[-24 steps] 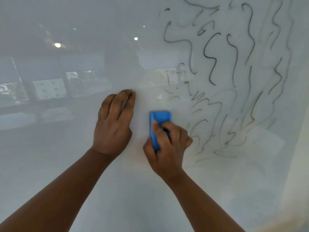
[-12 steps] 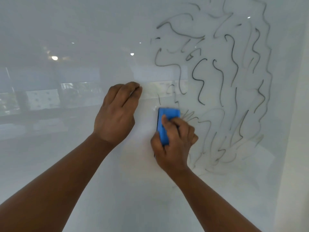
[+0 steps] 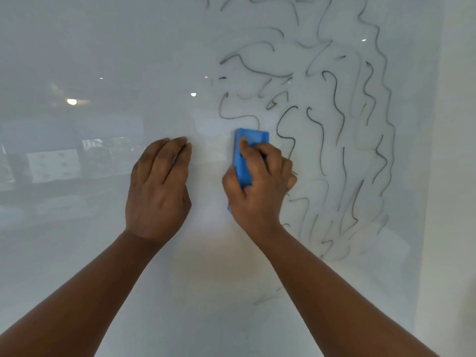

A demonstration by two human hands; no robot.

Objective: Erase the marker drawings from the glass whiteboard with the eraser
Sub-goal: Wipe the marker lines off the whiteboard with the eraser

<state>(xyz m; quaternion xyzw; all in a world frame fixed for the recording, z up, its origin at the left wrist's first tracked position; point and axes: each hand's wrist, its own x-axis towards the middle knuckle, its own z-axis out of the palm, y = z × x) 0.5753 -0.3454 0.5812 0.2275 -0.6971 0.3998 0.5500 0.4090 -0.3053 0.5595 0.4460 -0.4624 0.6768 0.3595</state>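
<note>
Right hand [image 3: 258, 186]: fingers and thumb curled round blue eraser [image 3: 248, 148], clamped; eraser pressed flat against glass whiteboard [image 3: 103, 42], long side upright, top end showing above the knuckles, lower corner peeping out below the palm.
Left hand [image 3: 158, 191]: fingers straight and together, laid flat on the glass, holding nothing; just left of the grip, a narrow strip of bare board between.
Marker drawings [image 3: 334, 119]: dark wavy lines, right of and above the grip; nearest curl touching the eraser's top edge, one line emerging beside the knuckles. Faint strokes low down, below the right forearm.
Board's right edge [image 3: 435, 176]: well right of the grip, beyond the outermost wavy line; pale wall [image 3: 456, 202] past it.
Left of the grip, past the flat hand: wide unmarked glass, with reflected ceiling lights [image 3: 72, 101] and windows [image 3: 51, 163].
Below the grip: unmarked glass between the two forearms.
</note>
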